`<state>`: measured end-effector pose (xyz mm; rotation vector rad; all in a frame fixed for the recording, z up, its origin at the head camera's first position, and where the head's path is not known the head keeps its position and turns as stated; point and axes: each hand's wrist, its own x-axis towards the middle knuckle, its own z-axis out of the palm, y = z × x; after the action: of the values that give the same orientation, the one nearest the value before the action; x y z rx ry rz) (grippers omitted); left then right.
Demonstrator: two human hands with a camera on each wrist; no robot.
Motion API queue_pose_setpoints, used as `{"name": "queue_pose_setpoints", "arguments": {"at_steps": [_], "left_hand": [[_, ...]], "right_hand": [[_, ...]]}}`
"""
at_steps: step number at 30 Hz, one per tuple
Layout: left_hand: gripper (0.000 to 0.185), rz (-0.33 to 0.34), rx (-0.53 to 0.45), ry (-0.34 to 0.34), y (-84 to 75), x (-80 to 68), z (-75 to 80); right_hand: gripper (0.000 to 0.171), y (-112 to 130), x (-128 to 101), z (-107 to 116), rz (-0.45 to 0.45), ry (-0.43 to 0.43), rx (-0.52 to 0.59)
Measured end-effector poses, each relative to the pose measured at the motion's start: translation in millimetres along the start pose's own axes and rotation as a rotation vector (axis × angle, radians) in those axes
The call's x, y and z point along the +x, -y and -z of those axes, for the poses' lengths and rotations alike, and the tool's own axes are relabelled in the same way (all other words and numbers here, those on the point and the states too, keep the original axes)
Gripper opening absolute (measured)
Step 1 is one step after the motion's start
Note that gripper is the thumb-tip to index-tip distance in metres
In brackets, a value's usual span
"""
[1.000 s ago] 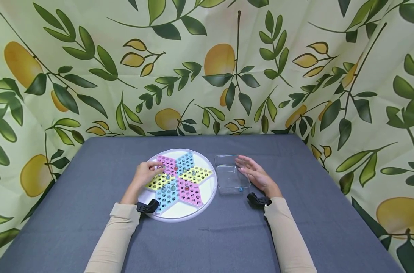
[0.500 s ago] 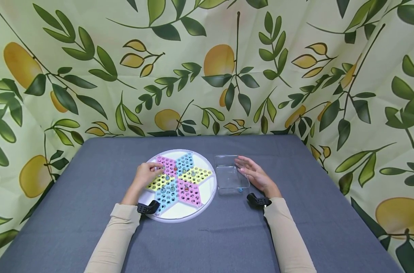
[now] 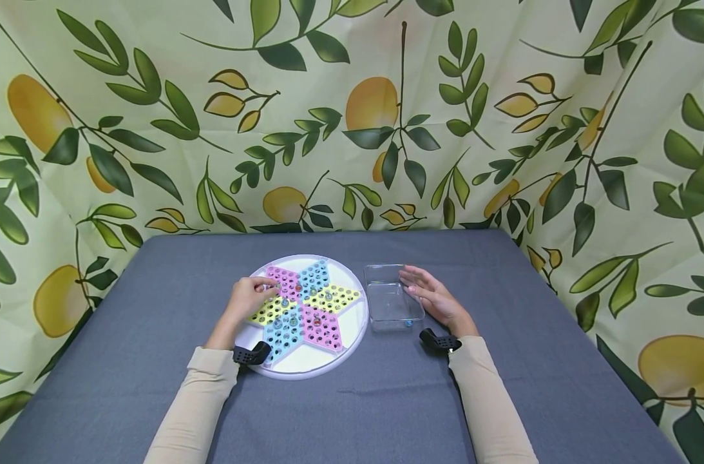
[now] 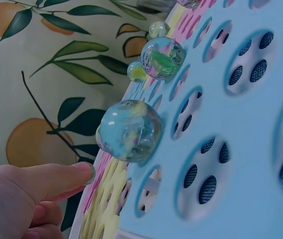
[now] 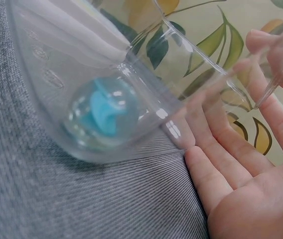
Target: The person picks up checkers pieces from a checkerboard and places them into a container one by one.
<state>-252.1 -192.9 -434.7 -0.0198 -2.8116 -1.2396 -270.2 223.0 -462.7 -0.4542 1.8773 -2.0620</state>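
Observation:
My left hand (image 3: 248, 295) reaches over the upper left of a round white Chinese checkers board (image 3: 353, 338), its thumb and forefinger pinched together. In the left wrist view a thin greenish glassy edge of a marble (image 4: 92, 174) shows at the fingertips; the rest is hidden. Clear marbles with coloured swirls (image 4: 130, 130) sit in holes of the star. My right hand (image 3: 437, 301) rests with extended fingers against the right side of a clear plastic box (image 3: 377, 323). Inside the box, near its front corner, lies a blue-swirled marble (image 5: 101, 112).
A grey cloth (image 3: 352, 419) covers the table beneath the board and the box. Pink, blue and yellow sections (image 3: 313, 278) make up the star, and several marbles stand near its centre. A leaf-and-fruit patterned curtain (image 3: 305, 135) hangs behind the table.
Almost nothing differs. Both hands keep their places, the left at the board and the right at the box; the head view has shifted very slightly.

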Motion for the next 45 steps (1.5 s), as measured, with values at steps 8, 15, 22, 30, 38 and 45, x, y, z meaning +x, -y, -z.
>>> {"name": "queue_pose_setpoints", "arguments": {"at_steps": [8,15,22,30,38,45], "left_hand": [[0.028,-0.012,0.005,0.001,-2.2,0.7,1.7],[0.027,-0.003,-0.022,0.016,-5.1,0.1,2.6],[0.027,-0.011,-0.037,0.017,-10.4,-1.5,3.6],[0.029,-0.035,-0.071,0.034,-23.8,-4.5,2.5],[0.029,-0.075,-0.181,0.078,-43.4,-11.3,-7.1],[0.029,-0.119,-0.209,0.132,-60.2,-15.8,-16.6]], "right_hand": [[0.064,1,0,0,0.001,-0.002,0.004],[0.063,2,2,0,0.002,0.0,0.001],[0.063,3,3,1,-0.002,0.002,0.005],[0.062,5,3,2,0.003,-0.003,0.006],[0.061,1,1,2,0.002,-0.007,-0.017],[0.061,-4,1,3,-0.008,-0.012,-0.008]]}}
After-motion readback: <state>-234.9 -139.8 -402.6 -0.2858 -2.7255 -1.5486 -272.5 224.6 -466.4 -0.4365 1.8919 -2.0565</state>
